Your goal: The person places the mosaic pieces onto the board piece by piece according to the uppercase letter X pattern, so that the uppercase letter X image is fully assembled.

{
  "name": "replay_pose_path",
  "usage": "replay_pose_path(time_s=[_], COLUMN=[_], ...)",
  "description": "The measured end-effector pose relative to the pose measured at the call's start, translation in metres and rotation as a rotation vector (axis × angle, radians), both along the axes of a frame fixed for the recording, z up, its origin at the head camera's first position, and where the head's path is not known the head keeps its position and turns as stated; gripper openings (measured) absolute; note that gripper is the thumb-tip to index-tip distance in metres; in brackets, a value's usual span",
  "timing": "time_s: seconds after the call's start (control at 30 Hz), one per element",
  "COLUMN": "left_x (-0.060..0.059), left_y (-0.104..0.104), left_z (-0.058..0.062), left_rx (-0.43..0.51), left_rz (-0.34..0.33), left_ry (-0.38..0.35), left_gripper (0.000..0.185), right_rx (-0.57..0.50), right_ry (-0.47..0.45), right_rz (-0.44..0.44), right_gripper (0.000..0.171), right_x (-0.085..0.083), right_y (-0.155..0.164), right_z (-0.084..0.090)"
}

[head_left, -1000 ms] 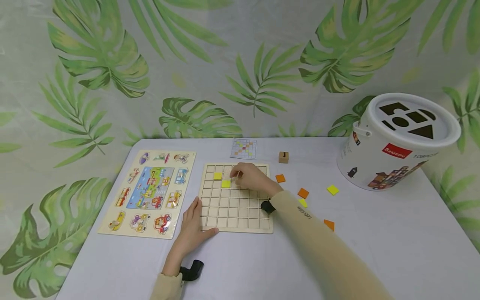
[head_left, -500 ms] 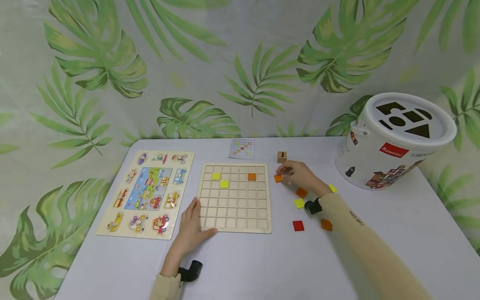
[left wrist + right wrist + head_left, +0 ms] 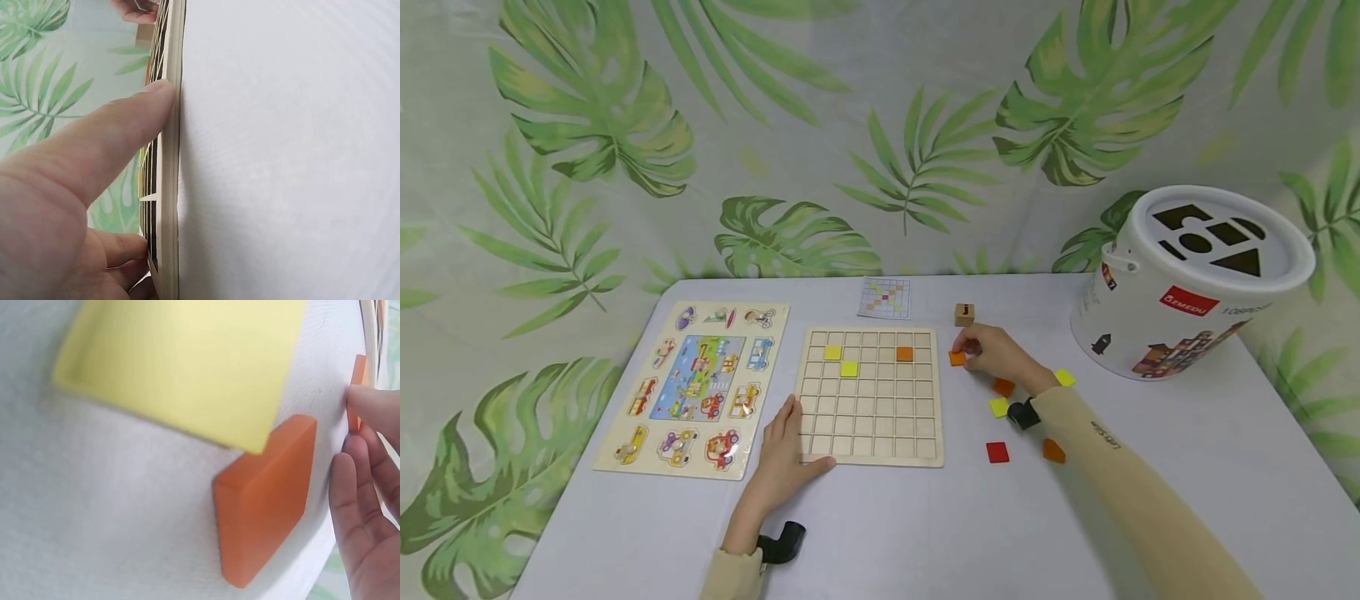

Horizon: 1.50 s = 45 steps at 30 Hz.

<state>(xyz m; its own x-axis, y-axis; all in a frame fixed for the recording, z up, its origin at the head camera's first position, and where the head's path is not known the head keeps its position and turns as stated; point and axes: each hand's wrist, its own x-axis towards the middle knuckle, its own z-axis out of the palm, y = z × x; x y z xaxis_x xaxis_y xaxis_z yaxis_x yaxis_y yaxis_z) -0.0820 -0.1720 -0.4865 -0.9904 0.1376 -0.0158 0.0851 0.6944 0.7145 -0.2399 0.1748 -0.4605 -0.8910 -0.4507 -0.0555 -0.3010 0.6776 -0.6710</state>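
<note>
One orange square tile is pinched by the right hand, the left hand, thumb wide, touching the wooden grid board

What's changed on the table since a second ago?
The right hand moved rightward off the square wooden grid board; its fingers now pinch an orange square tile beside it. Another orange square tile shows on the board where the hand was. The left hand and the board's two yellow square tiles stayed put.

“OZMEDU”, “108” on white bucket; blurred sleeve lettering
</note>
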Motion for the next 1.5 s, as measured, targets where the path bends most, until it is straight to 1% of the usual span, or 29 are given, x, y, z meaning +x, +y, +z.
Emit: replay_pose_path(time_s=[0.2,0.37,0.5,0.63,0.73,0.87,0.97,1.1,1.23,1.3,1.4,1.5], left_x=[0.001,0.002,0.002,0.003,0.003,0.003,0.003,0.003,0.002,0.002,0.001,0.001], left_y=[0.000,-0.001,-0.001,-0.001,0.000,0.000,0.000,0.000,-0.001,-0.001,0.000,0.000], left_z=[0.000,0.000,0.000,0.000,0.000,0.000,0.001,0.002,0.003,0.003,0.002,0.000], left_rx=[-0.005,-0.003,-0.002,0.002,0.007,0.009,0.004,0.004,0.008,0.006,-0.003,-0.007], left_rz=[-0.002,-0.002,-0.001,0.000,-0.001,-0.001,0.001,0.004,0.005,0.006,0.005,0.003], left_ry=[0.004,-0.001,-0.002,-0.006,-0.008,-0.005,-0.002,-0.004,-0.010,-0.015,-0.016,-0.002], left_gripper=[0.100,0.099,0.100,0.100,0.100,0.100,0.099,0.099,0.099,0.100,0.100,0.100], right_rx=[0.023,-0.025,-0.093,-0.130,-0.126,-0.091,-0.059,-0.010,0.039,0.041,-0.010,-0.078], right_ry=[-0.003,0.002,0.030,0.017,0.003,0.036,0.064,0.092,0.115,0.103,0.054,0.002], right_rz=[-0.008,-0.005,0.034,0.099,0.139,0.185,0.198,0.201,0.215,0.209,0.181,0.147], right_gripper=[0.018,0.019,0.021,0.022,0.021,0.017,0.015,0.016,0.019,0.020,0.018,0.017], right_x=[0.000,0.000,0.000,0.003,0.006,0.009,0.011,0.013,0.014,0.014,0.013,0.014], right_y=[-0.001,-0.006,-0.022,-0.046,-0.065,-0.084,-0.094,-0.104,-0.108,-0.107,-0.098,-0.084], right_z=[-0.001,0.000,0.003,0.004,0.004,0.003,0.002,0.004,0.007,0.008,0.007,0.009])
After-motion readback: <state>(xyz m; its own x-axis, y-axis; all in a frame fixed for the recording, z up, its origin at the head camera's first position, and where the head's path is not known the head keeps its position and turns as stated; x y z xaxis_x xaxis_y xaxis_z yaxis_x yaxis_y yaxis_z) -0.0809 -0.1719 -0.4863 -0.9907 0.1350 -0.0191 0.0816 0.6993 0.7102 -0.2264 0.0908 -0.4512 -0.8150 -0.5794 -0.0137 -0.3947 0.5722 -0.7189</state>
